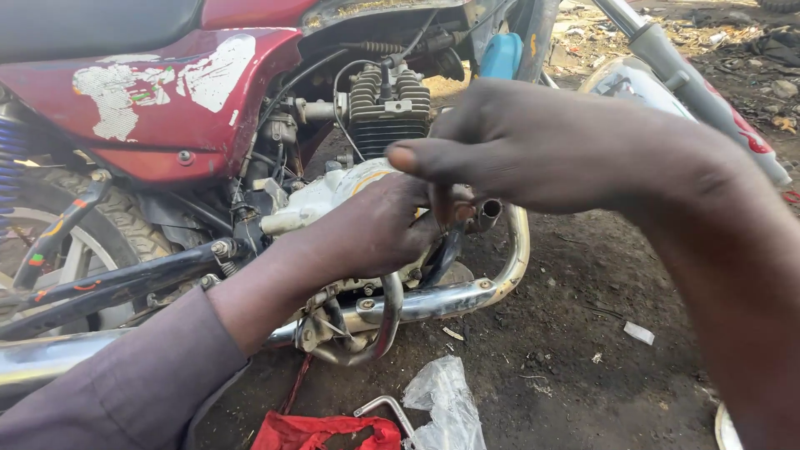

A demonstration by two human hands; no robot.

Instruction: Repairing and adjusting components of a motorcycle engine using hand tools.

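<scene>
Dirt ground (583, 333) lies under a red motorcycle (167, 92). I see my left hand (375, 229) clenched against the engine (333, 196) at center; my right hand (517, 150) pinches a small part (490, 210) just at its 3 o'clock.

Outdoor roadside repair spot: red motorcycle (167, 100) on bare littered dirt ground (600, 333), exposed engine (387, 104).

- The red side panel (158, 92) is glossy painted metal, and the paint has peeled off in white patches.
- The exhaust pipe (467, 296) is shiny chrome metal with yellowish stains.
- The engine cylinder (389, 108) is dull grey ribbed metal, dusty.
- The rear tyre (125, 221) is matt, rough rubber.
- The plastic bag (446, 400) is thin, clear and crumpled.
- The red cloth (321, 433) is soft and matt.
- The ground (583, 333) is rough, dry dirt.
</scene>
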